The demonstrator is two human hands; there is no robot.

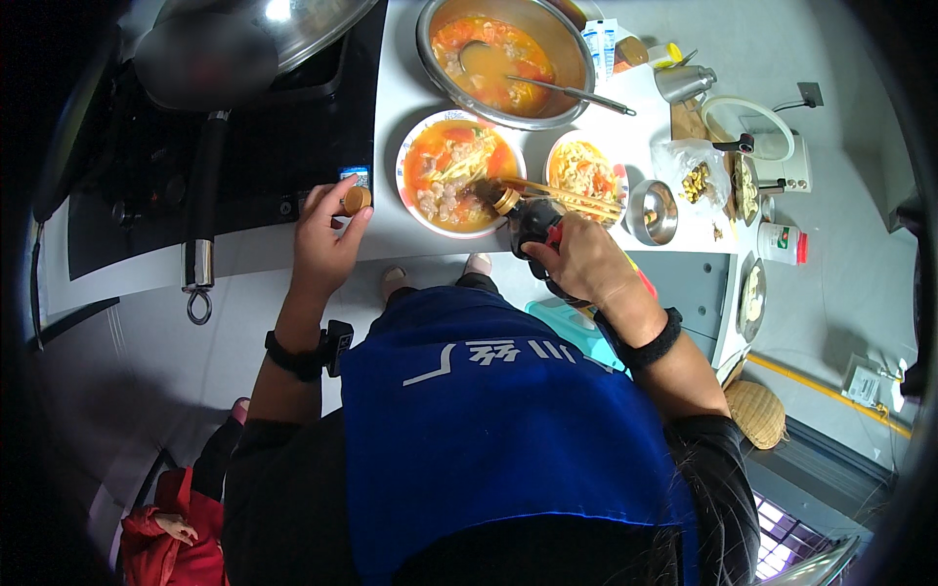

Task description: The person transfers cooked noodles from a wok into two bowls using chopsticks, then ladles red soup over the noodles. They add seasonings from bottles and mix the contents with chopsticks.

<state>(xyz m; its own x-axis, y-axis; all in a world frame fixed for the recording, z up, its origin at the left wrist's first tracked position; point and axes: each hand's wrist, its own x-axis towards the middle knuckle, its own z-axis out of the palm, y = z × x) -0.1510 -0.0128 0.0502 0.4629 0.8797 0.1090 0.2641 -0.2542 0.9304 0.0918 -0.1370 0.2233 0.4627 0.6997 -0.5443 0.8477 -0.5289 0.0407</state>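
Observation:
My right hand (590, 260) grips a dark sauce bottle (529, 223), tilted with its gold-coloured neck over the rim of a large bowl of noodle soup with tomato and meat (458, 172). Dark liquid shows at the bottle's mouth. Between the fingertips of my left hand (330, 227) is a small round tan cap (357, 199), held by the cooktop's edge. Wooden chopsticks (579, 198) lie across a smaller bowl of noodles (584, 168), their ends over the large bowl. Behind them stands a steel pot of tomato soup (491, 66) with a ladle (579, 94) in it.
On the left, a pan with a long handle (205, 176) sits on the black cooktop (132, 220), its handle projecting past the edge. A small steel bowl (652, 212), a plastic bag of food (692, 176) and a metal pitcher (683, 83) stand right. A person in red (176, 535) is at lower left.

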